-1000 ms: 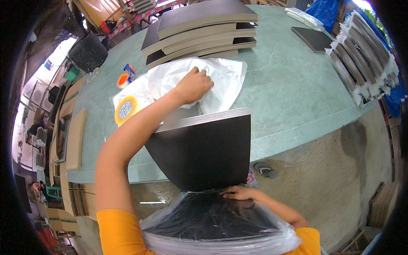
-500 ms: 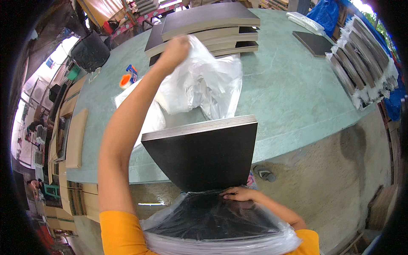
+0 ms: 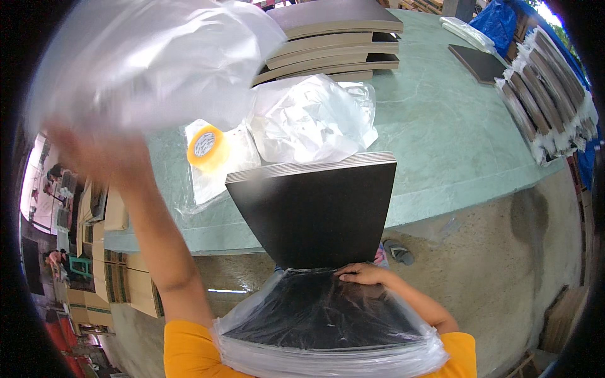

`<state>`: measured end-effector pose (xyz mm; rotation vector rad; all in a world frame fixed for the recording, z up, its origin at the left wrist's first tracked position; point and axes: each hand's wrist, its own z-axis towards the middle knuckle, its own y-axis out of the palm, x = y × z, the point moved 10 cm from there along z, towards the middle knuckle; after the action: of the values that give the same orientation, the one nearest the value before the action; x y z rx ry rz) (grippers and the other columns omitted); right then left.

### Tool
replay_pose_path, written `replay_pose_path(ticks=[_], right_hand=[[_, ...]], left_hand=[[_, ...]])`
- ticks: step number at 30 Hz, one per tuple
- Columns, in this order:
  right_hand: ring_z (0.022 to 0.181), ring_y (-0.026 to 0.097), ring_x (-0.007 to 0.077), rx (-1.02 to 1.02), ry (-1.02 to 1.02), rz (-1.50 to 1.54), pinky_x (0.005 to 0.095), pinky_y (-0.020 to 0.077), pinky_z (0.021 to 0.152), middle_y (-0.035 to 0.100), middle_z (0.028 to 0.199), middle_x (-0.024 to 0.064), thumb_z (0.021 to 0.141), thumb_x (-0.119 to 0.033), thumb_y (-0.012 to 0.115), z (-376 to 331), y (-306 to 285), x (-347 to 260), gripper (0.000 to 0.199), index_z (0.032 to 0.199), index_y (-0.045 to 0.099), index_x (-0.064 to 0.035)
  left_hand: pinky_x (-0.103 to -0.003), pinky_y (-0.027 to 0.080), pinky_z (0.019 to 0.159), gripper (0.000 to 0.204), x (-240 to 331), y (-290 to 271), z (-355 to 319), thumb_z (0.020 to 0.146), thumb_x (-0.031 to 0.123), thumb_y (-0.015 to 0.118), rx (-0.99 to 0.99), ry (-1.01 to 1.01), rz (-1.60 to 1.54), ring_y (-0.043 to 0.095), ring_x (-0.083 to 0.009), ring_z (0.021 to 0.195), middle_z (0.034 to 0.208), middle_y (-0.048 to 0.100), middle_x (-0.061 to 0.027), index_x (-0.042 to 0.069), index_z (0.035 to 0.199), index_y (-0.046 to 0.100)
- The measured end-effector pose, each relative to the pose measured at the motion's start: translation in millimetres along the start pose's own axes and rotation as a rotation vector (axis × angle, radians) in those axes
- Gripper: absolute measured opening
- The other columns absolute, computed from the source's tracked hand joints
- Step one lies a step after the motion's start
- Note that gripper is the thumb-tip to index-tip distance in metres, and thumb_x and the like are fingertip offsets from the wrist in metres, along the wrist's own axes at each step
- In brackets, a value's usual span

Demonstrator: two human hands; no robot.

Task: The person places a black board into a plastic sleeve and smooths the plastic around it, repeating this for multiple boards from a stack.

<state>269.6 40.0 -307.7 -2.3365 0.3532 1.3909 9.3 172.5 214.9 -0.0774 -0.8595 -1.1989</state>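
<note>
The left hand (image 3: 101,151) is reaching up close to the camera, blurred, and its fingers are gripping a clear plastic bag (image 3: 151,63) that is billowing across the upper left of the view. How the individual fingers are curling around the film cannot be told through the blur.

The right hand (image 3: 362,274) is lying low against the person's body, fingers bent and pressing on the near end of a stack of dark panels (image 3: 315,214). The stack's far end is leaning on the edge of the green table (image 3: 454,145) and is bare, while its near end is sitting inside another clear plastic bag (image 3: 328,327), bunched around the panels just below the right hand.

On the table just behind the stack, a crumpled heap of clear plastic bags (image 3: 309,120) is lying, and beside it to the left a roll of yellow tape (image 3: 207,147) is resting on a flat plastic sheet (image 3: 217,176). Farther back, a pile of dark and tan boards (image 3: 334,38) is sitting stacked. Along the right edge of the table, a row of wrapped panels (image 3: 554,94) is lying side by side, with 1 loose dark panel (image 3: 479,63) near them and a blue tarp (image 3: 504,22) behind.

Below the table, a sandal (image 3: 398,252) is lying on the concrete floor (image 3: 504,264).
</note>
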Motion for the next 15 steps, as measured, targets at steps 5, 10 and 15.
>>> replay_pose_path(ticks=[5,10,15], right_hand=[[0.107,0.048,0.0252,-0.096,-0.049,-0.060,0.0317,0.0357,0.091,0.053,0.113,0.0134,0.084,-0.041,0.047,-8.2,-3.3,-41.7,0.043,0.114,0.053,-0.0104],[0.088,0.055,0.0142,0.191,-0.314,0.244,0.0282,0.0427,0.078,0.060,0.095,0.0074,0.082,-0.026,0.057,-36.9,-79.0,-170.6,0.031,0.100,0.057,-0.0011],[0.106,0.049,0.0230,0.154,-0.402,0.979,0.0340,0.0364,0.091,0.051,0.113,0.0150,0.082,-0.060,0.031,-41.4,-103.6,-219.3,0.073,0.116,0.044,0.0031]], left_hand=[[-0.037,0.043,0.078,0.031,-93.8,-15.0,-259.8,0.082,0.021,0.048,-1.453,-0.188,0.968,0.055,-0.0250,0.088,0.097,0.056,-0.0170,-0.001,0.104,0.051],[-0.034,0.043,0.074,0.028,-109.4,-106.1,-390.7,0.079,0.017,0.051,-2.267,-0.636,0.948,0.057,-0.0260,0.086,0.092,0.059,-0.0179,0.003,0.103,0.055],[-0.025,0.043,0.065,0.031,-97.0,-15.9,-293.2,0.087,0.032,0.046,-1.197,-1.282,0.243,0.049,-0.0085,0.071,0.081,0.057,-0.0015,0.003,0.095,0.057]])
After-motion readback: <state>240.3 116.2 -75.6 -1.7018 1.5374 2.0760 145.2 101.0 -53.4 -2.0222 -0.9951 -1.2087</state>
